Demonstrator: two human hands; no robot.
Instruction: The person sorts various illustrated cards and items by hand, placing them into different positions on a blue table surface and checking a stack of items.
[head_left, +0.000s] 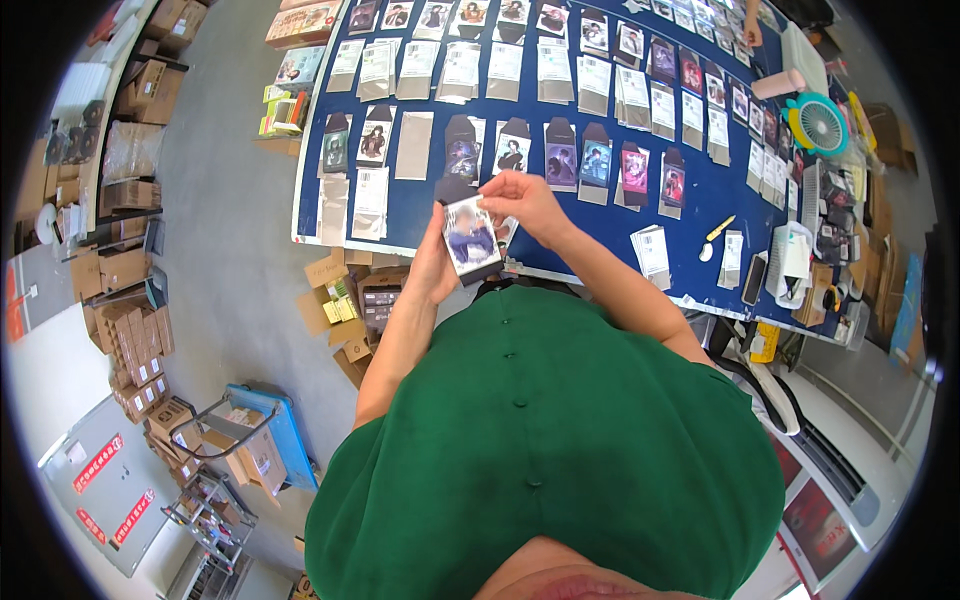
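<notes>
Near the table's front edge, my left hand (435, 259) grips an illustrated card (472, 238) lying against a dark card sleeve with an open flap at its top. The fingers of my right hand (525, 202) are at the card's upper right corner; whether they pinch it is hard to tell. Part of another card shows behind my right fingers. Beyond my hands, rows of illustrated cards in dark sleeves (512, 150) lie on the blue table top (420, 202), with rows of grey packets bearing white labels (459, 67) farther back.
At the right are a yellow cutter (720, 227), a phone (754, 279), a white basket (787, 262) and a turquoise fan (817, 124). Another person's hand (751, 34) is at the far right. Cardboard boxes (326, 281) stand below the table's left front; a blue trolley (281, 442) stands on the floor.
</notes>
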